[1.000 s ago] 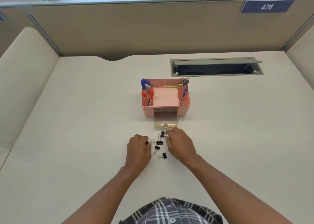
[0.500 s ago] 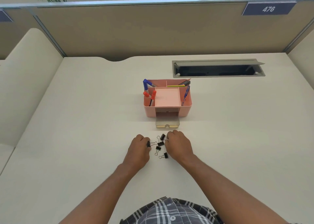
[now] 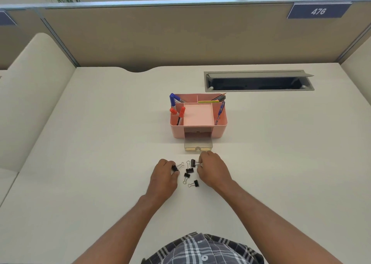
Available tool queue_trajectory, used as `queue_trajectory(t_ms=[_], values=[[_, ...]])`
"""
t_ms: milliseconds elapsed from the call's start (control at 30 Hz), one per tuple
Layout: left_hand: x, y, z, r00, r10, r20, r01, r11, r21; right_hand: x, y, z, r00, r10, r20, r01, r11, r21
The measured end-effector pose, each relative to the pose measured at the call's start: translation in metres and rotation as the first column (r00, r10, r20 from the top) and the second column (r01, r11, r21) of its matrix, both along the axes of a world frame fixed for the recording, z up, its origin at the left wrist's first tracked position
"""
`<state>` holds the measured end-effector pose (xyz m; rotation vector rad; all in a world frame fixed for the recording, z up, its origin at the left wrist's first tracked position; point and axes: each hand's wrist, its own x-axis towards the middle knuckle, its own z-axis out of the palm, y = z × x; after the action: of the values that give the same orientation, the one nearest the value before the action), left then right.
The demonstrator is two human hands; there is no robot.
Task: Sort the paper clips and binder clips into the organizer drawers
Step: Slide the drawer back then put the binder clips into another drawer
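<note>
Head view: five binder clips (image 3: pixel 189 170) lie in a loose cluster on the surface (image 3: pixel 100 143), between the two hands and just before the open drawer (image 3: pixel 198 145) of the pink organizer (image 3: pixel 198 119). Left hand (image 3: pixel 163 178) pinches the leftmost clip (image 3: pixel 175 168); right hand (image 3: pixel 213 170) pinches the wire handle of the farthest clip (image 3: pixel 193 163). Each grip is clamped on its clip. No paper clips can be made out. Picking up looks to be the step in hand; next, a short lift forward and a drop into the drawer, which appears empty. Room is open all around; the low front wall of the drawer is the only edge to clear.
</note>
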<state>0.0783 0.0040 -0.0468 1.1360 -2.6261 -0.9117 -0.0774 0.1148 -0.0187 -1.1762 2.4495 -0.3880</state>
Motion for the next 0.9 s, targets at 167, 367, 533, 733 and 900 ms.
queue_trajectory(t_ms=[167,367,533,733,900], values=[[-0.001,0.001,-0.001,1.000,0.017,-0.012,-0.017,1.000,0.015,0.007,-0.003,-0.004,0.991,0.123,-0.043,-0.124,0.992,-0.012],[-0.002,-0.001,0.004,0.997,0.051,-0.053,-0.048,0.997,0.056,0.006,0.000,-0.006,0.997,0.078,0.021,-0.075,0.992,-0.097],[-0.019,-0.004,0.025,0.977,0.025,-0.210,-0.024,1.000,0.004,-0.007,0.002,0.017,1.000,-0.004,0.021,0.012,0.929,-0.371],[-0.071,-0.018,0.054,0.977,-0.133,-0.166,0.086,0.960,-0.266,-0.037,-0.021,0.034,0.991,-0.041,-0.125,-0.022,0.882,-0.472],[-0.096,-0.022,0.054,0.989,-0.150,0.001,0.139,0.919,-0.369,-0.042,-0.031,0.029,0.989,0.020,-0.146,-0.072,0.930,-0.361]])
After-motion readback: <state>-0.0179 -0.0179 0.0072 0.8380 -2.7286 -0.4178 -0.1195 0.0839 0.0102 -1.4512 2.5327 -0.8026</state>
